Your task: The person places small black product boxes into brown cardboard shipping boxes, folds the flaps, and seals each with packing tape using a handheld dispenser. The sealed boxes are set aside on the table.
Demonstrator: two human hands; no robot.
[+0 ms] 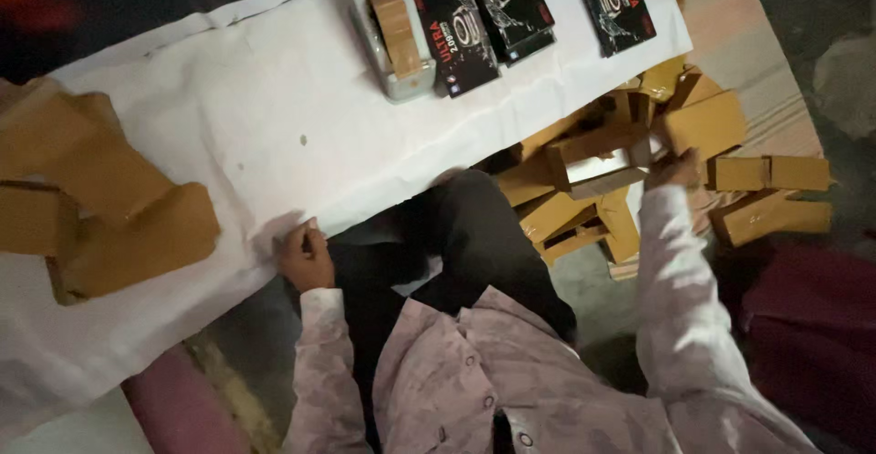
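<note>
My left hand (305, 255) rests with curled fingers on the near edge of a white sheet (237, 135) that covers the low table. It holds nothing that I can see. My right hand (673, 167) reaches out to the right into a heap of small brown cardboard boxes (630, 171) on the floor and touches an open box (598, 157) there. Whether the fingers grip the box is unclear. Both arms wear pale patterned sleeves.
On the sheet's far end stand a grey tape dispenser (388, 30) with brown tape and three flat black packages (461, 25). Folded brown cardboard boxes (100, 198) lie on the left. My dark-trousered knee (465, 226) is beside the table edge. A dark red cushion (812, 326) lies right.
</note>
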